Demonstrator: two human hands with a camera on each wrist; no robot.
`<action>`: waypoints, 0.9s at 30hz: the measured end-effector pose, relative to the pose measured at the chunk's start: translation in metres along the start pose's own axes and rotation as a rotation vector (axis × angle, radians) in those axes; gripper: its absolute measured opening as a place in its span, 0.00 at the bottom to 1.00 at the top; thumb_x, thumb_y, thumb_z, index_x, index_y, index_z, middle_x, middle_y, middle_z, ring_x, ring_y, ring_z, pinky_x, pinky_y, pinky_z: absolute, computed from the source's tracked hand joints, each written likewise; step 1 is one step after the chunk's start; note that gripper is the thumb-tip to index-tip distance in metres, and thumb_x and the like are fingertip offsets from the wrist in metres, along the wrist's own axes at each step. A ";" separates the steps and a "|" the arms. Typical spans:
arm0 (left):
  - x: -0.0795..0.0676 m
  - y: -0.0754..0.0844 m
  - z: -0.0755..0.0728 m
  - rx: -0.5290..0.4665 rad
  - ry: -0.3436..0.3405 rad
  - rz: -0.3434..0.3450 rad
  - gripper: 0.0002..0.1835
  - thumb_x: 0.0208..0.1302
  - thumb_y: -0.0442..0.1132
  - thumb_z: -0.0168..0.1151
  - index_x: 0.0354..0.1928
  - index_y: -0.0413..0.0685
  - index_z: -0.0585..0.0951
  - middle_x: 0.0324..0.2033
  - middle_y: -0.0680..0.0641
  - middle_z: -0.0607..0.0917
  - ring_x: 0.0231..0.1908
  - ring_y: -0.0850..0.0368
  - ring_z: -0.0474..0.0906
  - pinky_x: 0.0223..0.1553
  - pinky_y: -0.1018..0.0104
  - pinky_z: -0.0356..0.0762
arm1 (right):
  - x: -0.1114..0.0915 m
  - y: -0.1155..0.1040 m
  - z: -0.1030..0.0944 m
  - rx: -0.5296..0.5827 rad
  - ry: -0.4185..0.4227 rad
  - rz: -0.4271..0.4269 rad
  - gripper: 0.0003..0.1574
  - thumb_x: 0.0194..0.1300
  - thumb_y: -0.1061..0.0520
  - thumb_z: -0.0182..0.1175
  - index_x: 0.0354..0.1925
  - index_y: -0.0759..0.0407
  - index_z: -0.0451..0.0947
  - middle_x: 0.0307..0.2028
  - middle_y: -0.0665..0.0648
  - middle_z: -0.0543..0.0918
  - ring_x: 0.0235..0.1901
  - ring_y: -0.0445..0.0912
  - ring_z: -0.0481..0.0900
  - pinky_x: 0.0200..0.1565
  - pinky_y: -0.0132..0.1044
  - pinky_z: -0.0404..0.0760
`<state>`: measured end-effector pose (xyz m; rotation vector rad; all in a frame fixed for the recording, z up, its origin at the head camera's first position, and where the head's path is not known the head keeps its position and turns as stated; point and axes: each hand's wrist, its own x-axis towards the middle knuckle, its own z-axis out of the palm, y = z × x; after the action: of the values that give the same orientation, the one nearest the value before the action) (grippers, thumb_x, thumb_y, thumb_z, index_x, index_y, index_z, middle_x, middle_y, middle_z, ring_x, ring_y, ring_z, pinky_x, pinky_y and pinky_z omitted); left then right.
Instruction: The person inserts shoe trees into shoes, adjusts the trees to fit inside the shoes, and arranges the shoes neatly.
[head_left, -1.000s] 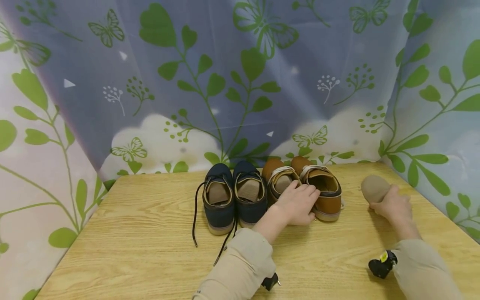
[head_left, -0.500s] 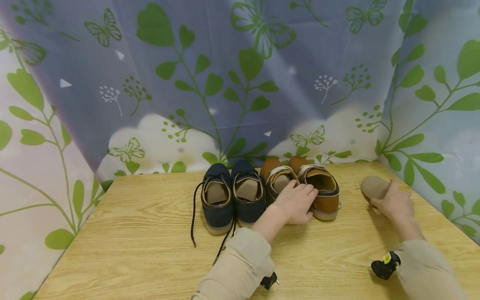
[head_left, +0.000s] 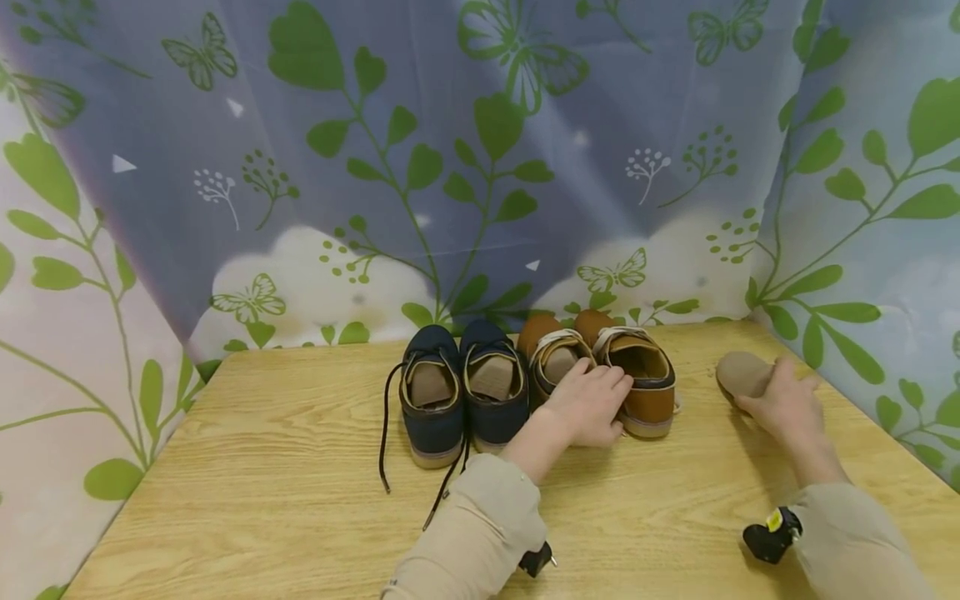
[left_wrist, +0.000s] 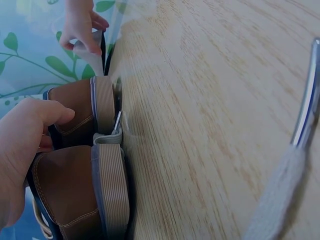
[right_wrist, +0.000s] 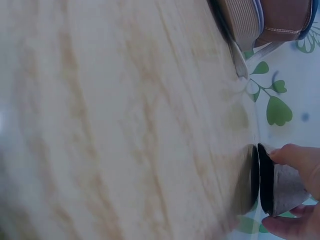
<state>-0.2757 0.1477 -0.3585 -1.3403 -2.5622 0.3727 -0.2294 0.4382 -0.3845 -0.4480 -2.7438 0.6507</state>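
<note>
My left hand point(head_left: 588, 406) is at the heels of two brown shoes with pale laces, its fingertips over the rim of the right brown shoe point(head_left: 651, 408). In the left wrist view the thumb lies against the back of that shoe's heel. The left brown shoe point(head_left: 537, 333) stands close beside it, partly hidden by the hand. Off to the right, my right hand point(head_left: 789, 408) pinches a beige insole point(head_left: 741, 375) with a rounded end. In the right wrist view the insole point(right_wrist: 290, 187) shows a dark underside, tilted close over the table.
A pair of navy shoes point(head_left: 431, 425) with loose black laces stands left of the brown ones, beige pieces inside both. The wooden table point(head_left: 285, 492) meets a patterned cloth backdrop point(head_left: 360, 192) behind the shoes and along both sides.
The right hand has tipped the insole lower and flatter toward the table. The left hand stays at the brown shoe, and the whole view drifts slightly.
</note>
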 end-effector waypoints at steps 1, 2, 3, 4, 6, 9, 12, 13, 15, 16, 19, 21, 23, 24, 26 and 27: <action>0.000 0.000 0.000 0.000 0.000 -0.001 0.34 0.64 0.59 0.49 0.69 0.55 0.60 0.63 0.55 0.64 0.63 0.60 0.59 0.63 0.60 0.51 | 0.000 0.000 0.000 -0.003 0.003 -0.005 0.53 0.54 0.54 0.62 0.61 0.82 0.42 0.44 0.91 0.53 0.35 0.82 0.62 0.33 0.66 0.66; 0.000 0.000 0.000 -0.001 -0.001 -0.002 0.34 0.64 0.59 0.49 0.69 0.55 0.60 0.63 0.54 0.64 0.63 0.60 0.59 0.63 0.60 0.51 | 0.000 0.000 0.000 -0.011 0.007 -0.009 0.53 0.53 0.54 0.62 0.61 0.82 0.43 0.44 0.91 0.54 0.35 0.82 0.62 0.33 0.65 0.66; 0.000 0.000 0.000 -0.003 -0.001 -0.003 0.34 0.64 0.59 0.49 0.69 0.55 0.60 0.63 0.54 0.64 0.63 0.60 0.59 0.63 0.60 0.51 | 0.000 0.000 0.000 -0.019 0.009 -0.014 0.53 0.53 0.54 0.62 0.61 0.82 0.43 0.44 0.91 0.55 0.35 0.82 0.62 0.32 0.65 0.66; 0.000 -0.001 0.000 -0.006 -0.002 -0.004 0.34 0.64 0.59 0.49 0.69 0.55 0.60 0.63 0.54 0.64 0.63 0.60 0.59 0.63 0.60 0.51 | 0.000 -0.001 0.000 -0.029 0.010 -0.015 0.53 0.53 0.54 0.62 0.61 0.82 0.43 0.43 0.91 0.55 0.35 0.81 0.62 0.31 0.65 0.67; 0.001 -0.001 -0.001 -0.008 -0.002 -0.004 0.34 0.64 0.59 0.49 0.69 0.55 0.60 0.63 0.54 0.63 0.63 0.60 0.59 0.63 0.60 0.51 | -0.001 -0.001 0.000 -0.056 0.012 -0.016 0.52 0.53 0.53 0.62 0.61 0.81 0.44 0.43 0.91 0.56 0.34 0.81 0.63 0.29 0.64 0.67; 0.000 0.000 -0.001 -0.009 -0.005 -0.005 0.34 0.64 0.58 0.49 0.69 0.55 0.59 0.64 0.54 0.63 0.63 0.60 0.59 0.63 0.60 0.51 | -0.002 -0.002 -0.001 -0.095 0.012 -0.013 0.52 0.53 0.52 0.63 0.60 0.80 0.46 0.42 0.91 0.58 0.34 0.81 0.64 0.27 0.63 0.67; 0.000 0.000 -0.001 -0.008 -0.009 -0.004 0.34 0.64 0.58 0.49 0.69 0.55 0.59 0.64 0.54 0.63 0.63 0.60 0.59 0.63 0.60 0.51 | -0.003 -0.002 -0.001 -0.118 0.015 -0.016 0.50 0.53 0.51 0.64 0.57 0.80 0.48 0.41 0.91 0.59 0.33 0.81 0.65 0.25 0.62 0.67; 0.000 0.000 -0.001 -0.007 -0.010 -0.003 0.34 0.64 0.58 0.49 0.69 0.55 0.59 0.64 0.54 0.63 0.63 0.60 0.59 0.63 0.60 0.51 | -0.003 -0.002 -0.002 -0.120 0.016 -0.021 0.49 0.53 0.51 0.63 0.56 0.80 0.48 0.40 0.90 0.59 0.33 0.81 0.65 0.25 0.62 0.67; 0.000 0.000 -0.001 -0.007 -0.011 0.000 0.34 0.64 0.58 0.48 0.69 0.55 0.59 0.64 0.54 0.63 0.63 0.60 0.59 0.63 0.61 0.51 | -0.004 -0.003 -0.002 -0.118 0.021 -0.029 0.48 0.53 0.51 0.63 0.55 0.80 0.49 0.40 0.90 0.59 0.33 0.81 0.65 0.25 0.62 0.67; 0.000 0.001 -0.001 -0.007 -0.011 0.001 0.34 0.64 0.58 0.48 0.69 0.55 0.59 0.64 0.54 0.63 0.63 0.60 0.59 0.63 0.61 0.51 | -0.004 -0.003 -0.003 -0.117 0.024 -0.035 0.47 0.53 0.52 0.63 0.55 0.80 0.49 0.40 0.90 0.59 0.33 0.81 0.65 0.25 0.62 0.67; 0.000 0.000 -0.001 -0.010 -0.012 0.005 0.34 0.64 0.58 0.48 0.70 0.54 0.59 0.64 0.54 0.63 0.63 0.60 0.59 0.63 0.61 0.51 | -0.005 -0.005 -0.003 -0.108 0.029 -0.058 0.46 0.53 0.53 0.62 0.54 0.80 0.50 0.41 0.89 0.57 0.30 0.80 0.66 0.24 0.61 0.67; 0.000 0.000 -0.001 -0.009 -0.011 0.006 0.34 0.64 0.58 0.48 0.70 0.54 0.59 0.64 0.54 0.63 0.63 0.60 0.59 0.63 0.61 0.52 | -0.006 -0.007 -0.004 -0.109 0.037 -0.077 0.45 0.53 0.53 0.62 0.53 0.81 0.50 0.40 0.88 0.55 0.27 0.78 0.66 0.23 0.59 0.67; 0.000 0.000 -0.002 -0.006 -0.011 0.008 0.34 0.64 0.58 0.48 0.70 0.54 0.59 0.64 0.54 0.63 0.63 0.60 0.60 0.63 0.60 0.52 | -0.006 -0.009 -0.003 -0.115 0.044 -0.097 0.44 0.53 0.54 0.63 0.51 0.81 0.50 0.40 0.86 0.54 0.23 0.76 0.66 0.22 0.58 0.68; 0.000 0.000 -0.002 -0.005 -0.010 0.007 0.34 0.64 0.58 0.48 0.69 0.54 0.59 0.64 0.54 0.63 0.62 0.60 0.60 0.63 0.60 0.52 | -0.006 -0.010 -0.003 -0.119 0.051 -0.105 0.43 0.53 0.54 0.63 0.50 0.81 0.51 0.39 0.86 0.54 0.22 0.76 0.66 0.21 0.58 0.68; 0.000 0.000 -0.002 -0.006 -0.009 0.005 0.34 0.64 0.59 0.49 0.69 0.54 0.59 0.64 0.54 0.63 0.62 0.60 0.60 0.62 0.61 0.52 | -0.007 -0.013 -0.004 -0.135 0.051 -0.123 0.41 0.53 0.53 0.64 0.47 0.81 0.52 0.38 0.85 0.54 0.20 0.74 0.66 0.20 0.57 0.68; 0.000 0.000 -0.002 -0.007 -0.011 0.005 0.34 0.64 0.58 0.49 0.69 0.54 0.59 0.64 0.54 0.63 0.62 0.60 0.60 0.62 0.61 0.52 | -0.007 -0.014 -0.004 -0.142 0.049 -0.133 0.40 0.53 0.53 0.64 0.46 0.80 0.52 0.37 0.85 0.55 0.20 0.74 0.66 0.19 0.58 0.68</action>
<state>-0.2749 0.1477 -0.3563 -1.3508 -2.5716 0.3733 -0.2246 0.4250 -0.3755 -0.3041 -2.7546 0.4091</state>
